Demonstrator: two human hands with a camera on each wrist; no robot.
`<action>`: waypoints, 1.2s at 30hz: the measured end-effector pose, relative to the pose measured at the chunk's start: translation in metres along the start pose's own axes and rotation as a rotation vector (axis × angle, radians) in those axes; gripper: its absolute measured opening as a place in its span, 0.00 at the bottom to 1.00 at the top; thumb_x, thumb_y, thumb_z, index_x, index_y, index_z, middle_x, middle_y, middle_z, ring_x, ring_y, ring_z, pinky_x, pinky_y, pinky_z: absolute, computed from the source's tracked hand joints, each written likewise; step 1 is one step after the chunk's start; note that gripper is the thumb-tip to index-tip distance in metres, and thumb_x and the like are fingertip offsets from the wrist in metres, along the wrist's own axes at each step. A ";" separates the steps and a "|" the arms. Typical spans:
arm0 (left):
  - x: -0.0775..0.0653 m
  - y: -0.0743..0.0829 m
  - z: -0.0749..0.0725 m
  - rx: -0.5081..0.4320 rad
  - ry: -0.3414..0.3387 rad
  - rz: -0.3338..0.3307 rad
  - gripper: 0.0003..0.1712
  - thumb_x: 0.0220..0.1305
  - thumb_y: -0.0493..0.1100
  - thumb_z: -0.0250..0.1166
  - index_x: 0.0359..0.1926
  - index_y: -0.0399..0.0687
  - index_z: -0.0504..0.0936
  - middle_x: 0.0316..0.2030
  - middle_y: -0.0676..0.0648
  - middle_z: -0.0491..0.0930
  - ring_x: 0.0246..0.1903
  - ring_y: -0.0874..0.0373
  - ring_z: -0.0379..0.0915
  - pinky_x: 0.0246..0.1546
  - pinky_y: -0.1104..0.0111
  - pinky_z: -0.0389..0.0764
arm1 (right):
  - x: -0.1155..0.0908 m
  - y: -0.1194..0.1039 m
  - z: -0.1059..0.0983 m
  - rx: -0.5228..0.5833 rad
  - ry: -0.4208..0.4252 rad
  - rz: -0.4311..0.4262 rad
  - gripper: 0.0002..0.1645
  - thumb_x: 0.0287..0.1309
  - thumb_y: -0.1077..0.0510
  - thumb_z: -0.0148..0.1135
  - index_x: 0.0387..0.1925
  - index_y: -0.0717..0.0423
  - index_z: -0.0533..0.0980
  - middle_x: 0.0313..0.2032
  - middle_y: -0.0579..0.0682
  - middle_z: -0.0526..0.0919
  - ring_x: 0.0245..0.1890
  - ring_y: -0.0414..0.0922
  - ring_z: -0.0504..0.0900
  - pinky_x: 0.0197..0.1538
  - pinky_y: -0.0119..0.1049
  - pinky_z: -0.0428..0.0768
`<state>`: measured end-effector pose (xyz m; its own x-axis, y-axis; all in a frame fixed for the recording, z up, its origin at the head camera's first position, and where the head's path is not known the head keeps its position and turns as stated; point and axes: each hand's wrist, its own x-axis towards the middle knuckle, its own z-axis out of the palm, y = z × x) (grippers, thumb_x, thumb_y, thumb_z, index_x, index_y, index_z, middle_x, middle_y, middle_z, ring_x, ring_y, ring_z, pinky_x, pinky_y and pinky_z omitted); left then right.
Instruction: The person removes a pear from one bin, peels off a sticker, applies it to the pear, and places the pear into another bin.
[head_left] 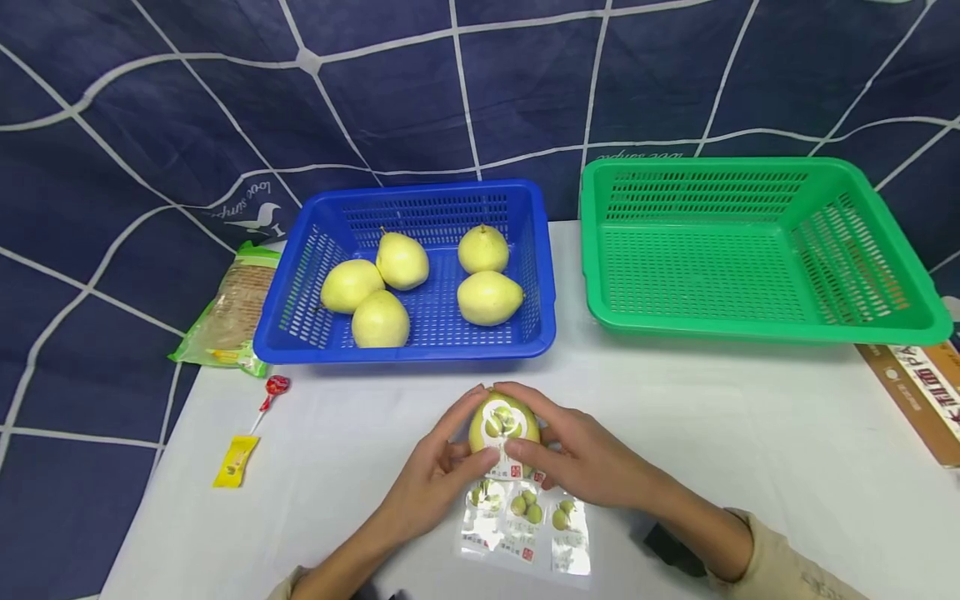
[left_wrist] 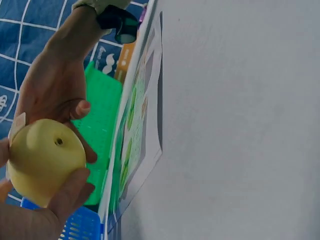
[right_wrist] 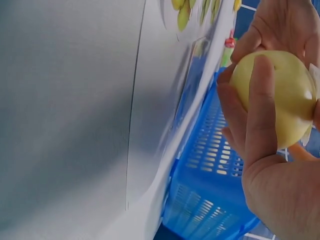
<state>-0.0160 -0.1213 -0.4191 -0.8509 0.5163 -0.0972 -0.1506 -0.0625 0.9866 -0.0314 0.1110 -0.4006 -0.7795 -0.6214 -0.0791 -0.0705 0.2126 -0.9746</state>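
Note:
A yellow-green pear (left_wrist: 45, 162) is held between both hands over the table, in front of the blue basket. On its upward side in the head view lies a clear label (head_left: 504, 421) printed with pears. My left hand (head_left: 426, 483) grips the pear from the left, its thumb on the label's lower part. From the right, my right hand (head_left: 596, 462) curls its fingers round the fruit, with the thumb also at the label. Below the hands a sheet of pear labels (head_left: 525, 525) lies on the table, its upper edge overlapped by the pear. Both wrist views show the pear's bare underside.
Several pears lie in the blue basket (head_left: 405, 353). To its right stands a green basket (head_left: 750, 329), with a brown box (head_left: 903, 400) beside it. At left are a bread bag (head_left: 238, 312), a red lollipop (head_left: 277, 385) and a yellow wrapped item (head_left: 236, 461).

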 end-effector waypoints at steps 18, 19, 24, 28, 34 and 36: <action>-0.001 -0.001 0.009 0.076 -0.014 0.247 0.28 0.70 0.27 0.56 0.69 0.40 0.68 0.73 0.41 0.53 0.49 0.49 0.78 0.36 0.52 0.84 | -0.005 -0.004 0.005 -0.076 0.081 -0.137 0.33 0.69 0.54 0.60 0.71 0.38 0.61 0.66 0.43 0.67 0.41 0.44 0.83 0.30 0.39 0.85; -0.001 -0.001 0.009 0.066 -0.018 0.242 0.28 0.70 0.27 0.56 0.69 0.39 0.67 0.73 0.39 0.52 0.50 0.48 0.78 0.37 0.51 0.84 | -0.005 -0.004 0.004 -0.110 0.090 -0.160 0.33 0.68 0.54 0.62 0.70 0.39 0.62 0.68 0.41 0.65 0.48 0.43 0.81 0.36 0.39 0.85; -0.002 0.001 0.008 0.006 -0.049 0.175 0.29 0.70 0.28 0.56 0.70 0.40 0.66 0.74 0.39 0.48 0.52 0.46 0.77 0.38 0.49 0.83 | -0.006 -0.002 0.002 -0.095 0.050 -0.176 0.32 0.67 0.54 0.62 0.70 0.41 0.64 0.66 0.41 0.68 0.44 0.41 0.80 0.37 0.38 0.85; -0.003 0.002 0.007 -0.008 -0.058 0.121 0.30 0.70 0.29 0.57 0.71 0.44 0.65 0.74 0.42 0.48 0.54 0.46 0.76 0.40 0.49 0.82 | -0.006 0.000 0.001 -0.030 -0.001 -0.156 0.34 0.69 0.55 0.60 0.72 0.44 0.61 0.69 0.44 0.64 0.42 0.41 0.81 0.33 0.37 0.85; -0.003 0.001 0.006 -0.016 -0.063 0.103 0.32 0.70 0.30 0.58 0.72 0.45 0.63 0.74 0.42 0.49 0.55 0.45 0.75 0.41 0.49 0.82 | -0.008 0.004 0.000 -0.035 -0.022 -0.184 0.34 0.72 0.57 0.55 0.75 0.47 0.57 0.73 0.46 0.57 0.44 0.41 0.81 0.40 0.37 0.85; -0.002 0.000 0.006 -0.015 -0.061 0.109 0.33 0.69 0.30 0.58 0.72 0.45 0.63 0.74 0.42 0.49 0.55 0.46 0.75 0.40 0.49 0.82 | -0.009 0.004 -0.001 -0.043 -0.020 -0.173 0.33 0.73 0.58 0.53 0.75 0.45 0.57 0.68 0.46 0.65 0.38 0.39 0.80 0.37 0.35 0.84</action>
<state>-0.0108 -0.1172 -0.4175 -0.8306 0.5566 0.0187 -0.0669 -0.1331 0.9888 -0.0255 0.1179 -0.4034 -0.7412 -0.6660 0.0843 -0.2296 0.1334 -0.9641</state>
